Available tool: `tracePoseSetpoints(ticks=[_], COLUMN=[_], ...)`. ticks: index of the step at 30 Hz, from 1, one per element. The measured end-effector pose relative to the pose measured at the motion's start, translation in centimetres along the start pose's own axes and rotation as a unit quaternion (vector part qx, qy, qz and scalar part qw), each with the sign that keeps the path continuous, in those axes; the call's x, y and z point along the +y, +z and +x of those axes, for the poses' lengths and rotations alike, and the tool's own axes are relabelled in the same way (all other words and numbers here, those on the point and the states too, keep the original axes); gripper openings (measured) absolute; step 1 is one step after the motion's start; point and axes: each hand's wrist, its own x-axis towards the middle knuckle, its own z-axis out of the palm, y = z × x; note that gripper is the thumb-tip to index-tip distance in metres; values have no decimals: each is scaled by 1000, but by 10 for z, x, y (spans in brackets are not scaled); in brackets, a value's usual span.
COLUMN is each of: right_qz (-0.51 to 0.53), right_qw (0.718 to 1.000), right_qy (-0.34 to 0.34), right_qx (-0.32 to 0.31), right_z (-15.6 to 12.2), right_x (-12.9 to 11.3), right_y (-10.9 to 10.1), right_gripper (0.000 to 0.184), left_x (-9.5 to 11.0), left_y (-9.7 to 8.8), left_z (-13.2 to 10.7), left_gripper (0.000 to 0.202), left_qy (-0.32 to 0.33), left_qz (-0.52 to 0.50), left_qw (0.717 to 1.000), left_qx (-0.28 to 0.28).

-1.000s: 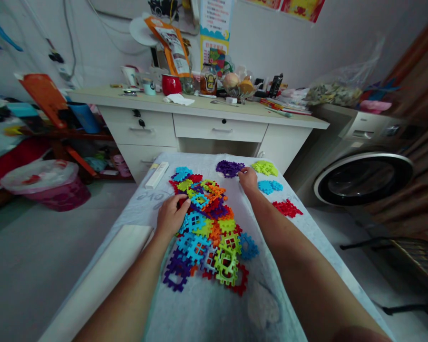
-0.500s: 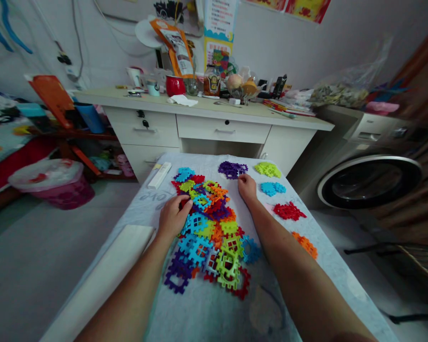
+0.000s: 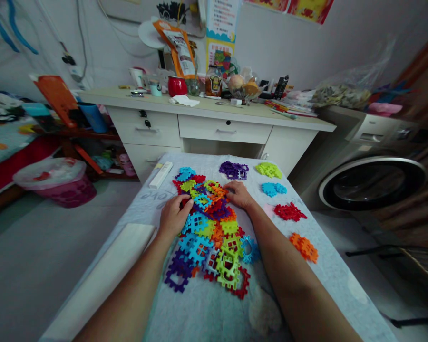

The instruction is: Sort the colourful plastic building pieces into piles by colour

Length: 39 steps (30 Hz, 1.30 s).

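Observation:
Colourful interlocking plastic building pieces with notched edges lie in a long heap (image 3: 203, 228) along the middle of the cloth-covered table. My left hand (image 3: 174, 214) rests at the heap's left side, thumb and forefinger apart, a red piece showing in the gap between them. At the heap's upper right, my right hand (image 3: 238, 194) has its fingertips against orange pieces, fingers loosely bent. Sorted by colour, smaller piles stand to the right: purple pieces (image 3: 233, 170), lime green pieces (image 3: 268, 169), light blue pieces (image 3: 273, 189), red pieces (image 3: 290, 212) and orange pieces (image 3: 304, 247).
A slim white box (image 3: 160, 175) lies at the table's far left. Along the left edge runs a long white panel (image 3: 121, 256). Beyond the table stands a white desk (image 3: 221, 123) loaded with jars and papers, with a washing machine (image 3: 371, 175) to its right.
My right hand has come away from the purple pile and moved left and slightly towards me, to the heap. My left hand stays where it was.

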Motion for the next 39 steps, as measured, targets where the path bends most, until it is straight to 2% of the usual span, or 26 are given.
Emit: tracePoseSetpoints(ticks=[4,10,13,17,21,25,29,33,36,39], right_qz=[-14,99,106,45,-3,-48,-85,-159,-197,-220], right_qw=[1000,994,991,994,993,986,969,942,927,916], right_qy=[5,56,80,81,93,126,198,267,294,322], right_qx=[-6,3,27,63,80,101,123,127,124,96], right_z=[0,-8,-23,-59,-109,-162,-207,-242,-262,-276], right_x=[-3,-15,-23,-30,-29,-17,3,23,37,47], right_y=[-3,-9,-18,-45,-82,-118,-144,-152,-149,-144], right_gripper=[24,17,16,21,24,27,28,27,27,27], left_x=[1,3,2,0,1,4,5,1,-2,-4], left_y=[0,-2,-2,0,0,-2,-2,0,1,2], left_z=[-1,-1,-1,0,0,0,0,1,2,3], left_gripper=[38,40,40,40,40,39,40,41,42,43], left_qy=[-2,4,3,9,0,-7,-13,-11,-8,-9], left_qz=[-3,-3,0,1,7,12,14,15,14,15], left_qw=[1000,1000,1000,1000,1000,1000,1000,1000,1000,1000], left_qx=[4,-1,2,1,-4,-8,-7,-7,-6,-9])
